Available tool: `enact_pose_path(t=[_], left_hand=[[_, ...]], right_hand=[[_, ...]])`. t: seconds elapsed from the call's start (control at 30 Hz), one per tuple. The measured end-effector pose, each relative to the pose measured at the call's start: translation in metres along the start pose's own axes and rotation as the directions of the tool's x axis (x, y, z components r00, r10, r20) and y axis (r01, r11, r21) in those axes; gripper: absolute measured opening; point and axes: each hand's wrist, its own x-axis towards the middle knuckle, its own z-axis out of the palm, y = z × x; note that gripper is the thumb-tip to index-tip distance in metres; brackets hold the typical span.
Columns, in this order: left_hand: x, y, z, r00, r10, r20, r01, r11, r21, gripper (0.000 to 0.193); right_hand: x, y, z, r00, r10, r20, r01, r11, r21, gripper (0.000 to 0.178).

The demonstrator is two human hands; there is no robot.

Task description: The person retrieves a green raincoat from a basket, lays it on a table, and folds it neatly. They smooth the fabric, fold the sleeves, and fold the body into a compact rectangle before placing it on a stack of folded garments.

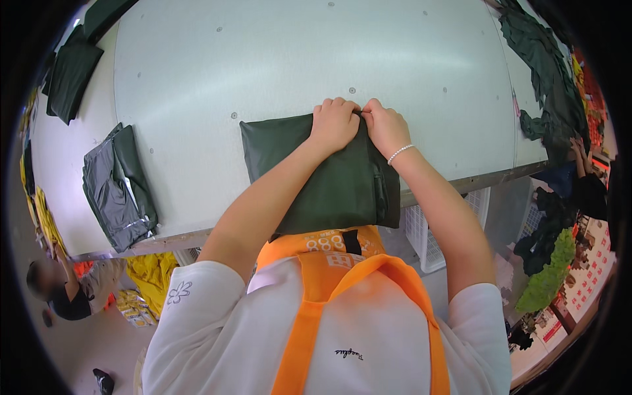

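A dark green folded bundle of smooth, slightly shiny fabric (329, 184) lies at the near edge of the table, right in front of my body. My left hand (334, 124) rests on its far edge with the fingers curled over, gripping the fabric. Close beside it, my right hand (384, 130) pinches the far right corner, thumb and fingers pressed together. The two hands almost touch at the fingertips. Along the right side, several folded layers show as a narrow strip. What lies under my fingers is hidden.
A pale metal-topped table (296, 59) spreads ahead. Packed dark green bundles (118, 187) lie left, with more dark stacks (71, 76) beyond. Loose dark green cloth (543, 59) heaps at the right. Below stand a white crate (428, 240) and yellow material (151, 280). Other people work at both sides.
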Motion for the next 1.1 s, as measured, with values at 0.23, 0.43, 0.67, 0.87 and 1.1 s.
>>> enact_pose_path(t=[0.23,0.43,0.67,0.87,1.1], left_hand=[[0.019,0.007,0.004,0.996,-0.083,0.041,0.074,0.98,0.187,0.025],[0.022,0.011,0.012,0.996,-0.092,-0.013,0.092,0.959,0.269,0.028],[0.0,0.032,-0.016,0.986,-0.02,0.168,-0.025,0.964,0.265,0.056],[-0.002,0.025,-0.002,0.986,0.018,0.167,-0.069,0.951,0.302,0.064],[-0.006,0.036,-0.01,0.988,0.022,0.153,-0.067,0.953,0.294,0.06]], right_hand=[[-0.003,0.011,0.003,0.992,-0.12,-0.026,0.12,0.993,0.02,0.015],[-0.053,0.007,-0.035,0.937,-0.283,0.205,0.3,0.952,-0.057,0.013],[-0.11,0.007,-0.011,0.985,-0.169,-0.025,0.17,0.983,0.074,0.013],[-0.134,0.002,-0.033,0.943,-0.269,0.195,0.276,0.961,-0.009,0.013],[-0.215,-0.004,0.008,0.937,-0.167,0.307,0.207,0.973,-0.101,0.013]])
